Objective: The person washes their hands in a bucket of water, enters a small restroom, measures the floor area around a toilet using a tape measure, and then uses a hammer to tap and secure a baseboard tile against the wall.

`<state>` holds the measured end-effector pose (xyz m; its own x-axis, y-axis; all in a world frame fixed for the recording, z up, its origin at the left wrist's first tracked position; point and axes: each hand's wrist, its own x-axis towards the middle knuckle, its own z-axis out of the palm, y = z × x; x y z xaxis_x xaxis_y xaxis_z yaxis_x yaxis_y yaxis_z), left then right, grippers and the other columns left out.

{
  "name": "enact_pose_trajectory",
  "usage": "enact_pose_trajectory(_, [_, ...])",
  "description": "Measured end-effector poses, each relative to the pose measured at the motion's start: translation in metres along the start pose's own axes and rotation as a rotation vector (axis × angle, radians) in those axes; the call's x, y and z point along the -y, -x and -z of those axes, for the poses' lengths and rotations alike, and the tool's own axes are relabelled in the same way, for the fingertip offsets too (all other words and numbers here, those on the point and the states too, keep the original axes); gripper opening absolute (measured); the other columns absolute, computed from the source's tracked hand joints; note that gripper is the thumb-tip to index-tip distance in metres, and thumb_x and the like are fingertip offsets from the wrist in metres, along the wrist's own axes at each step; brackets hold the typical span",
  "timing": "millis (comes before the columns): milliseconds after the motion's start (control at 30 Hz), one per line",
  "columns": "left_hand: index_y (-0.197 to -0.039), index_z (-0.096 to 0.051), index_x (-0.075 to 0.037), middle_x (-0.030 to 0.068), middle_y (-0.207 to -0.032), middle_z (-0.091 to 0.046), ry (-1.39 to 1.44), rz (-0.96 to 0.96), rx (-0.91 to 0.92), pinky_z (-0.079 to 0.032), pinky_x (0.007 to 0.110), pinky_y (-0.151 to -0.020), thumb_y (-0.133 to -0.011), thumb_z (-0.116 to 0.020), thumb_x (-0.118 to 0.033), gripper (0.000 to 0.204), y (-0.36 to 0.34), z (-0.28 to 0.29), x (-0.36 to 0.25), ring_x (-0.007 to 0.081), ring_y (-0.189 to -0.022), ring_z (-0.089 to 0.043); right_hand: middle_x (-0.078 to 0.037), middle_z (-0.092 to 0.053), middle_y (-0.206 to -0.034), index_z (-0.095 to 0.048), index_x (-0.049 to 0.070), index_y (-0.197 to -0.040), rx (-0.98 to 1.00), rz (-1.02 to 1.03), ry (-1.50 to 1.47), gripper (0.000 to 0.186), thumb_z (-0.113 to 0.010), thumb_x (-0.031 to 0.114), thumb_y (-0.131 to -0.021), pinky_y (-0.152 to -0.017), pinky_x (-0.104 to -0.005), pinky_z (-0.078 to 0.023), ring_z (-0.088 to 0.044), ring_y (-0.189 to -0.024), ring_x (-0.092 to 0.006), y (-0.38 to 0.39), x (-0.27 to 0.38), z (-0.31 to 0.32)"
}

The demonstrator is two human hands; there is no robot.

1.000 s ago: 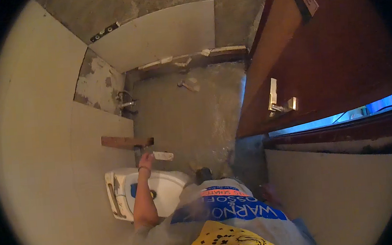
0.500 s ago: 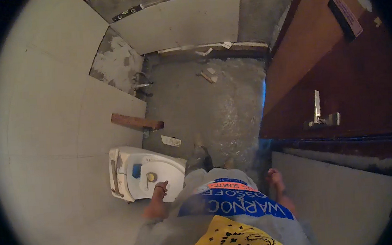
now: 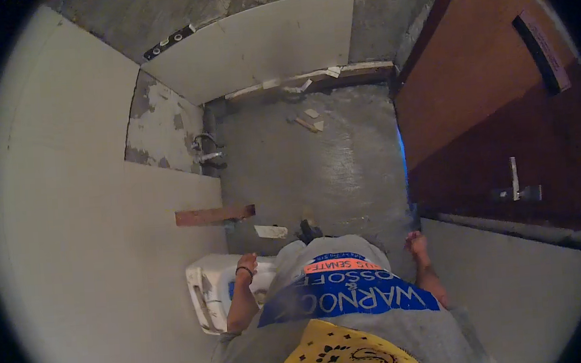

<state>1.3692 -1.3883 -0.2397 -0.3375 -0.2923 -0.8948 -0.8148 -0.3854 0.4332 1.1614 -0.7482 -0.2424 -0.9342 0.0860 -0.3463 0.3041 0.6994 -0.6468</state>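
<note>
My left hand (image 3: pixel 246 264) hangs over the white toilet (image 3: pixel 204 293) at the lower left, fingers loosely bent and apart, with nothing visible in them. My right hand (image 3: pixel 414 242) hangs at my other side near the reddish-brown door, its fingers also loose and seemingly empty. A pale flat piece (image 3: pixel 271 232) lies on the grey wet-looking floor (image 3: pixel 310 173) just beyond my left hand. A brown wooden piece (image 3: pixel 206 215) is by the left wall, above the toilet. My grey shirt fills the bottom centre.
The door (image 3: pixel 472 104) fills the right, with a metal handle (image 3: pixel 516 187). A loose-looking panel (image 3: pixel 249 47) and a spirit level (image 3: pixel 167 42) are at the far end. A hammer-like tool (image 3: pixel 303 124) and scraps lie on the floor. A pipe fitting (image 3: pixel 207 156) juts from the left wall.
My left hand went down toward the toilet and is now drawn nearer my body, at its right side. My right hand has come into clearer view beside me. The view has shifted.
</note>
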Motion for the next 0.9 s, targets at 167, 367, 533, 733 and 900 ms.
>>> enact_pose_trajectory(167, [-0.091,-0.055,-0.011,0.0017,-0.078,-0.053,-1.119,-0.765,0.066,-0.041,0.030,-0.049,-0.082,-0.050,-0.030,0.022,-0.120,0.099,-0.031,0.0139,-0.063,-0.050,-0.001,-0.056,-0.077,-0.052,0.010,-0.077,-0.006,-0.176,-0.086,0.006,-0.053,0.016,-0.076,-0.047,-0.0269,-0.040,-0.052,-0.061,-0.0121,0.006,0.125,-0.065])
enact_pose_trajectory(367, [-0.088,-0.053,-0.009,0.0037,-0.062,-0.051,-0.246,-0.148,0.050,-0.041,0.036,-0.044,-0.086,-0.040,-0.031,0.025,-0.159,0.057,-0.174,0.0207,-0.059,-0.051,-0.001,-0.057,-0.076,-0.052,0.012,-0.078,0.129,-0.402,-0.148,0.008,-0.056,0.017,-0.075,-0.045,-0.0267,-0.038,-0.053,-0.059,-0.0117,0.021,0.186,-0.081])
enact_pose_trajectory(533, [-0.093,-0.052,-0.014,0.0031,-0.063,-0.052,-0.552,-0.447,0.098,-0.042,0.036,-0.045,-0.084,-0.043,-0.029,0.020,-0.232,0.048,-0.180,0.0194,-0.055,-0.050,-0.001,-0.057,-0.075,-0.051,0.013,-0.075,0.206,-0.409,-0.012,0.007,-0.056,0.015,-0.072,-0.044,-0.0308,-0.040,-0.055,-0.062,-0.0158,0.001,0.166,-0.085])
enact_pose_trajectory(733, [-0.101,-0.052,-0.017,0.0076,-0.077,-0.057,-1.227,-0.444,-0.013,-0.045,0.037,-0.058,-0.082,-0.044,-0.031,0.025,-0.234,0.091,-0.212,0.0224,-0.069,-0.055,-0.007,-0.059,-0.080,-0.057,0.009,-0.076,0.322,-0.371,-0.043,0.009,-0.056,0.015,-0.070,-0.062,-0.0361,-0.047,-0.056,-0.071,-0.0263,-0.108,0.158,-0.117])
enact_pose_trajectory(900, [-0.101,-0.052,-0.015,0.0088,-0.083,-0.057,-1.140,-0.265,0.013,-0.045,0.038,-0.062,-0.082,-0.044,-0.030,0.025,-0.169,0.109,-0.285,0.0241,-0.074,-0.055,-0.023,-0.057,-0.088,-0.057,0.000,-0.084,0.299,0.028,0.246,0.031,-0.047,0.028,-0.077,-0.066,-0.0415,-0.043,-0.057,-0.077,-0.0320,-0.249,0.300,-0.143])
